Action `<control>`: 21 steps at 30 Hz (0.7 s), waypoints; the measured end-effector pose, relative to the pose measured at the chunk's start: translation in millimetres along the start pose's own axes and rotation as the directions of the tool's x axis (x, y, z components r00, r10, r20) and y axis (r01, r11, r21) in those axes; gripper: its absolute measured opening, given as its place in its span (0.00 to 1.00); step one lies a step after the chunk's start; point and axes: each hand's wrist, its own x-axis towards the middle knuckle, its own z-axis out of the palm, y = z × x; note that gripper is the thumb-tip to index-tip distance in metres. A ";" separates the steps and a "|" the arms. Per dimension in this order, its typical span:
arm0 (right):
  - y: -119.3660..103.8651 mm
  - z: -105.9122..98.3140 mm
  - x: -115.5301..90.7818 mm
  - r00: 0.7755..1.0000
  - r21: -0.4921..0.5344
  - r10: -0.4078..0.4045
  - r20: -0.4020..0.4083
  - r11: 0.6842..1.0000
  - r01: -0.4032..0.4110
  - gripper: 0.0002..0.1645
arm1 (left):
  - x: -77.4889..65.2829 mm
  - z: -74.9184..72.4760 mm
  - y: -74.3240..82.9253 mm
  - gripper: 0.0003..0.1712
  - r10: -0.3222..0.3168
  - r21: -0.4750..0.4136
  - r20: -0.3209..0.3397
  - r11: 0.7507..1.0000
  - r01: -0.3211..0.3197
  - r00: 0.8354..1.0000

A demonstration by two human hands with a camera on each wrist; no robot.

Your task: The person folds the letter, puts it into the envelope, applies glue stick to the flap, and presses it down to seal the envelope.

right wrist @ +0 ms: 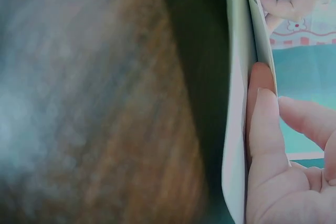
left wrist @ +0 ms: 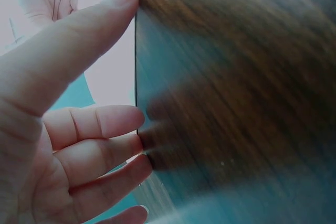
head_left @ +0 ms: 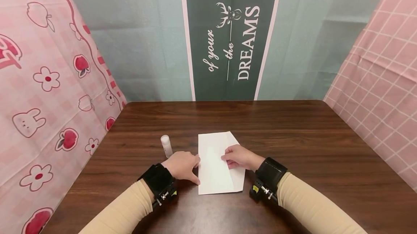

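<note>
A big green cloth (head_left: 146, 46) hangs well past the paper, on its far side. The brown bench (head_left: 312, 147) is under the paper. The white paper (head_left: 212, 169) lies between the two hands, and its long way runs from the person toward the cloth. On its right part there are two layers: a top layer, whose loose edge runs almost the same way as the long sides, and a wider one below. The left hand (head_left: 183, 165) is at the paper's left long side. Its grip is loose, with thumb and fingertips spread along that side and not pinching. The right hand (head_left: 241, 156) comes in over the paper's right side. Its grip pinches the top layer, with a finger slipped in between the layers. So the right hand is the nearer one to the loose edge, and most of the top layer lies to the left of its grip. A small white tube (head_left: 166, 146) is off the paper's left side, just past the left hand; I cannot tell if it stands or lies.
</note>
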 end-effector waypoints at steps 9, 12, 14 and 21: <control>0.9 0.8 1.6 1.000 0.009 -0.010 0.003 1.000 0.010 0.05 | 0.5 -0.2 -0.6 0.26 -0.004 -0.006 0.007 1.000 0.004 1.000; 0.2 1.9 2.0 1.000 0.009 -0.006 -0.001 1.000 0.006 0.05 | 1.1 0.1 -0.6 0.27 -0.008 0.000 0.010 1.000 0.008 1.000; -0.2 2.4 2.0 1.000 0.003 -0.007 -0.002 1.000 0.007 0.07 | 1.5 -0.1 -0.3 0.28 -0.010 0.008 0.013 1.000 0.010 1.000; -1.2 1.9 1.2 1.000 -0.012 0.006 -0.028 1.000 -0.006 0.15 | 3.7 -1.1 2.3 0.36 -0.009 0.026 0.009 1.000 0.009 1.000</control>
